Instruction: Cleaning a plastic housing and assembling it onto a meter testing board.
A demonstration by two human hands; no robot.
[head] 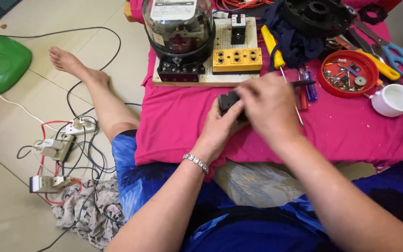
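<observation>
Small black electrical part [228, 100] sat over the pink cloth [187, 126], just below the perforated board [227, 39]; your left hand [220, 126] gripped it underneath, your right hand [269, 105] closed over its top.

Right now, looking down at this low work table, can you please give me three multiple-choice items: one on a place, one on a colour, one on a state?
1. Where is the white cup?
A. on the floor tiles
B. on the pink cloth, beside the red dish
C. on the perforated board

2. What colour is the socket strip on the perforated board?
A. yellow
B. green
C. white

3. How is the small black part held?
A. it lies alone on the cloth
B. the right hand alone lifts it
C. the left hand holds it from below and the right hand covers it

Answers: 1 B, the cup stands on the cloth right of the dish. 2 A, its body is yellow. 3 C, both hands close around it.
</observation>
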